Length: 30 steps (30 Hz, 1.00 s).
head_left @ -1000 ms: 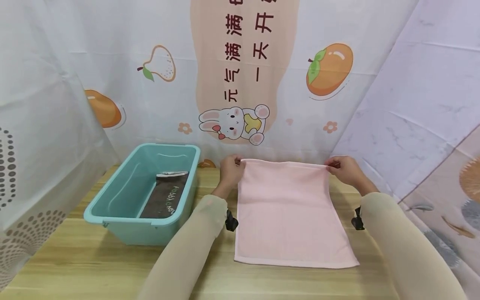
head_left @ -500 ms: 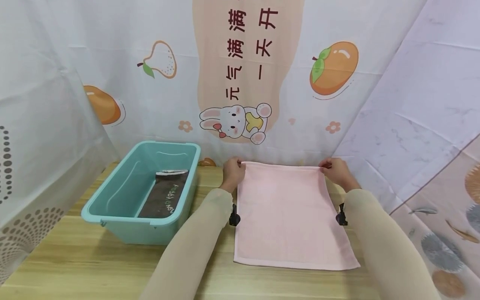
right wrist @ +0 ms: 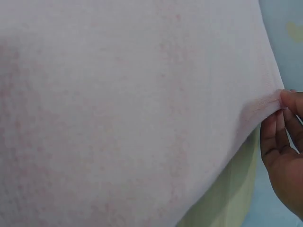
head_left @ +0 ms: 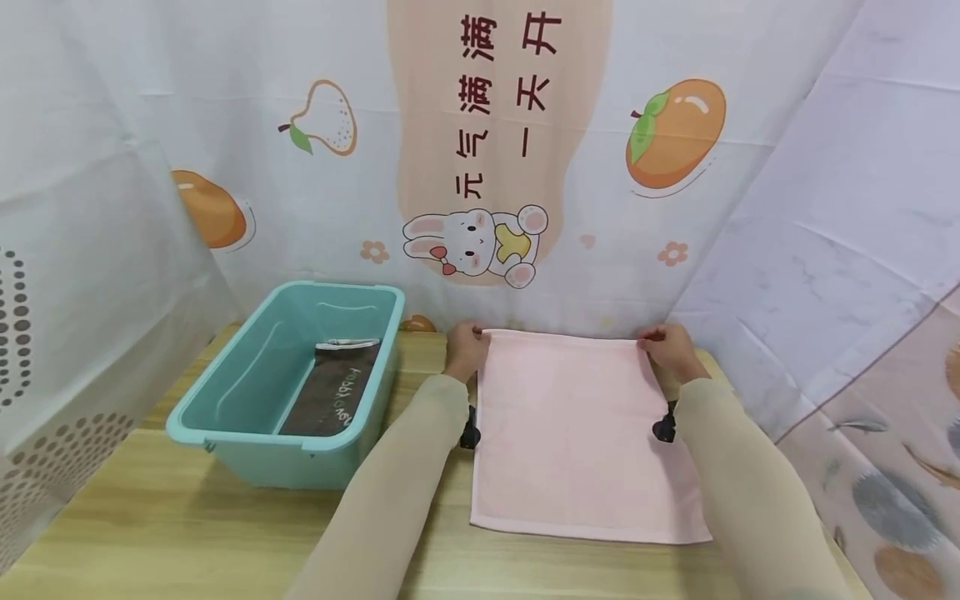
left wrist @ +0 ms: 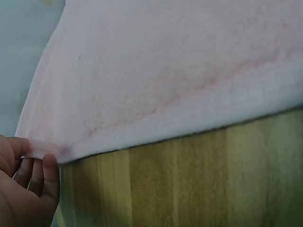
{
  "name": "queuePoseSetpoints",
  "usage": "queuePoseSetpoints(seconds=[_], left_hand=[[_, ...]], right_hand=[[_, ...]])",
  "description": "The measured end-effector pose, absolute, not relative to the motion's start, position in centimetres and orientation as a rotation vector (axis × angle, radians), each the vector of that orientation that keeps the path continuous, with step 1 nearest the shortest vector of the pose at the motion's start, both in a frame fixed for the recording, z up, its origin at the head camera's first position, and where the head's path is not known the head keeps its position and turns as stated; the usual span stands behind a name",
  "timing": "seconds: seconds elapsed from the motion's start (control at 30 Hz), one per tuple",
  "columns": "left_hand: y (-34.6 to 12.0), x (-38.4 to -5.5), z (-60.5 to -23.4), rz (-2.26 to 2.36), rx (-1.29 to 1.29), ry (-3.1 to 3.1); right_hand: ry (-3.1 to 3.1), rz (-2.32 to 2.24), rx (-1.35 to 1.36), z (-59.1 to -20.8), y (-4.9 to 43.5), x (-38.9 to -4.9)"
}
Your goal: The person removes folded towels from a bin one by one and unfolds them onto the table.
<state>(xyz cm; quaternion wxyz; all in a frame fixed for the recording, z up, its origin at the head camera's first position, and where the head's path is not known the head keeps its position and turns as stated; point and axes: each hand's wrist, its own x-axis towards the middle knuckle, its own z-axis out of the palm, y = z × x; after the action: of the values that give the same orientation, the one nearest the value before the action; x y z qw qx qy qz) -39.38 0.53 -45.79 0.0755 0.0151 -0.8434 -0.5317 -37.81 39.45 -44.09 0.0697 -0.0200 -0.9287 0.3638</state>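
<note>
A pink towel lies spread on the wooden table, its far edge up by the printed curtain. My left hand pinches the far left corner; the left wrist view shows the thumb and fingers of that hand on the hem. At the far right corner my right hand pinches the towel between thumb and fingertips, and the right wrist view shows the corner pulled slightly up off the table there. Part of the towel's right side is hidden under the right forearm.
Left of the towel stands a teal plastic basin with a folded dark brown cloth bearing lettering inside. The wooden table ends at a white printed curtain behind, with more fabric hanging on both sides.
The right hand has moved left and a little nearer with its towel corner. The towel's far edge has come down slightly and lies flatter. The left hand still holds its corner.
</note>
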Motion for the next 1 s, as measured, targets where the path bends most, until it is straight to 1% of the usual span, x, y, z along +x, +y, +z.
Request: queuePoseSetpoints(seconds=[0.2,0.47,0.77,1.0], left_hand=[[0.8,-39.7,-46.0,-1.592,0.101,-2.573],[0.3,-39.6,-46.0,-1.598,0.16,-2.553],[0.0,-40.0,-46.5,-1.555,0.125,-2.544],[-0.5,-39.8,-46.2,-1.5,0.144,-2.551]], right_hand=[[-2.772,1.249,-0.161,-45.0,40.2,-38.0],[-2.791,1.373,-0.338,-44.9,40.0,-38.5],[-2.743,1.459,-0.338,-44.9,40.2,-38.7],[-2.658,1.657,-0.345,-44.9,40.5,-38.6]])
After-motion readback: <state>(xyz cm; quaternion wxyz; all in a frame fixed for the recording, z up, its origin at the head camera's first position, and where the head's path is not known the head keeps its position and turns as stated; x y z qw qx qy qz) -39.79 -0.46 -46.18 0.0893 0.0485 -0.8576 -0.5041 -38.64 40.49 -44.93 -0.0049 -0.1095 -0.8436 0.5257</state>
